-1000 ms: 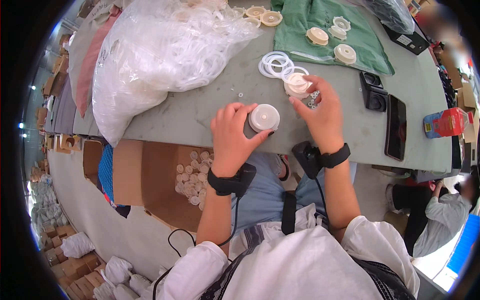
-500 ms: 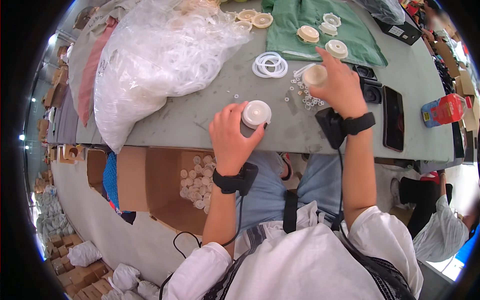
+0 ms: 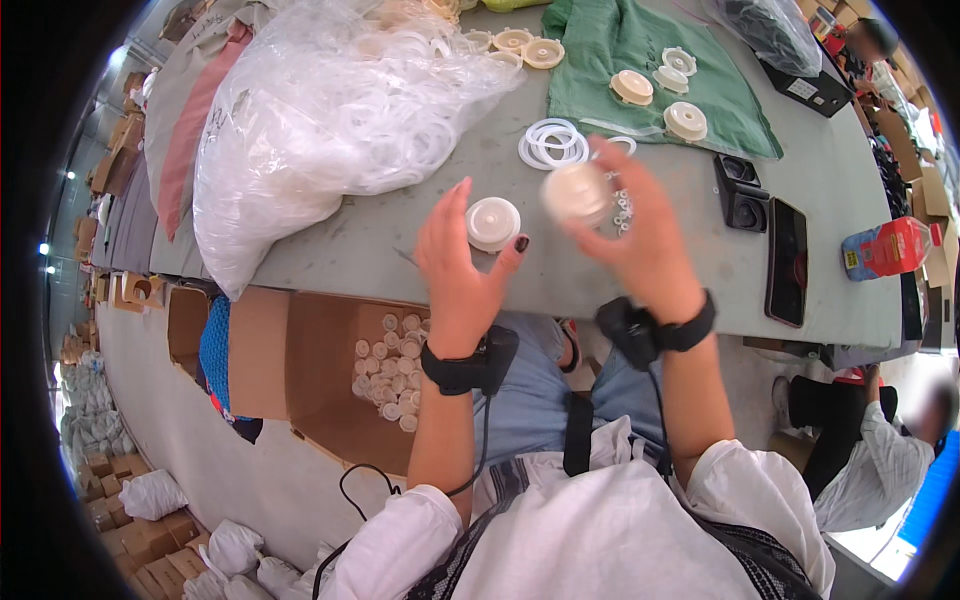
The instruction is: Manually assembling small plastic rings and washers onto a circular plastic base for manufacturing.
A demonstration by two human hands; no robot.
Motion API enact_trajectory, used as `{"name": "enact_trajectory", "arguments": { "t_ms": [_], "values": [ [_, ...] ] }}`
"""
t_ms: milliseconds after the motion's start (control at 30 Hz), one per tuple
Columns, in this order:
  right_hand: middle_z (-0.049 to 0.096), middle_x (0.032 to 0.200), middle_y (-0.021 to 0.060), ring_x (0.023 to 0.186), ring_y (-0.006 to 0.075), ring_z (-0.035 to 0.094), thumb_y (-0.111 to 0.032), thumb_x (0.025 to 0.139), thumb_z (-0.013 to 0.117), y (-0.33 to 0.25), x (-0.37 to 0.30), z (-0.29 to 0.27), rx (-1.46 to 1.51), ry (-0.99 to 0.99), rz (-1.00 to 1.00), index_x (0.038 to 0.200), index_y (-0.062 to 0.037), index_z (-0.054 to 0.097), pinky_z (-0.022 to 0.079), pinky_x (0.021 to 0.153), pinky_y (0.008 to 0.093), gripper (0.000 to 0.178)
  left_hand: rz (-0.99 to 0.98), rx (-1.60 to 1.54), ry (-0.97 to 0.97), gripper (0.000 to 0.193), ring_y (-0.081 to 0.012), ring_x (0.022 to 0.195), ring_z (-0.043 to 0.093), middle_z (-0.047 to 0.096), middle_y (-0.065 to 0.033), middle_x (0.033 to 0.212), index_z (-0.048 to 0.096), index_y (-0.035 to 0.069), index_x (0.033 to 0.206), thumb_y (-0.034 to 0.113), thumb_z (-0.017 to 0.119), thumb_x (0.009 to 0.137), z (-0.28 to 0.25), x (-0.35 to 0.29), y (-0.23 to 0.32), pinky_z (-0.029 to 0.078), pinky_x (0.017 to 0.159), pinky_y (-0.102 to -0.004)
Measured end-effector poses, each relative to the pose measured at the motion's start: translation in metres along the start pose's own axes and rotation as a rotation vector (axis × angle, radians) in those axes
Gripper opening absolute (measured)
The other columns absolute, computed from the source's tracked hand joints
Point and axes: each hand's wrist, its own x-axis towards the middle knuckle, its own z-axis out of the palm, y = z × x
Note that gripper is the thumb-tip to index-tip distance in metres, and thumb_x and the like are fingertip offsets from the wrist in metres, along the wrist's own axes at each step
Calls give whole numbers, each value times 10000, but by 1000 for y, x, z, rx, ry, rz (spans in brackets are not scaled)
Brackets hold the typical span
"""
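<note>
A white round plastic cap (image 3: 493, 223) lies on the grey table. My left hand (image 3: 462, 262) stands open around its near left side, thumb and fingers spread apart; whether they touch its rim I cannot tell. Smeared by motion, my right hand (image 3: 640, 235) grips a cream round cap (image 3: 578, 194) between thumb and fingers above the table. Small white rings (image 3: 622, 212) lie partly hidden behind that hand. Just beyond it rest several larger white sealing rings (image 3: 553, 146).
A big clear plastic bag of white rings (image 3: 330, 120) fills the left. More cream caps (image 3: 632, 88) sit on a green cloth (image 3: 590, 60). To the right are a phone (image 3: 787, 262) and a red bottle (image 3: 888, 250). Below stands a cardboard box (image 3: 330, 400) with caps inside.
My right hand has moved left and nearer with the cream cap, toward the white one. The fingers of my left hand have straightened and spread beside the white cap.
</note>
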Motion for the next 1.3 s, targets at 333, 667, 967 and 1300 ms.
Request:
{"name": "enact_trajectory", "arguments": {
  "t_ms": [333,667,967,1300],
  "values": [
    [592,1191,144,1093,326,539,-132,664,766,-10,-12,60,-32,-241,-28,1345,-65,462,397,955,399,749,-40,-2,-135,534,-308,1132,517,573,-93,1206,525,125,1284,230,690,786,1,15,-16,365,965,-470],
    [565,1253,180,1132,368,525,-252,735,751,62,117,15,-231,-85,-103,1273,-54,529,406,982,438,615,-227,172,196,682,-393,1249,430,400,-228,1394,382,60,1407,145,680,799,-28,19,-56,375,1017,-437],
    [378,1470,151,1344,351,346,-462,663,749,122,245,127,-545,-529,88,1342,-319,509,312,1049,567,734,-253,284,203,746,-374,1288,368,381,-184,1417,340,84,1439,227,684,793,-31,10,-48,250,1069,-499],
    [562,1226,52,1256,340,398,-257,683,712,153,229,104,-475,-578,40,1141,-263,597,384,986,525,473,-230,276,194,730,-318,1180,474,466,-135,1346,407,84,1388,201,689,724,-27,14,-47,317,1001,-465]
  ]
}}
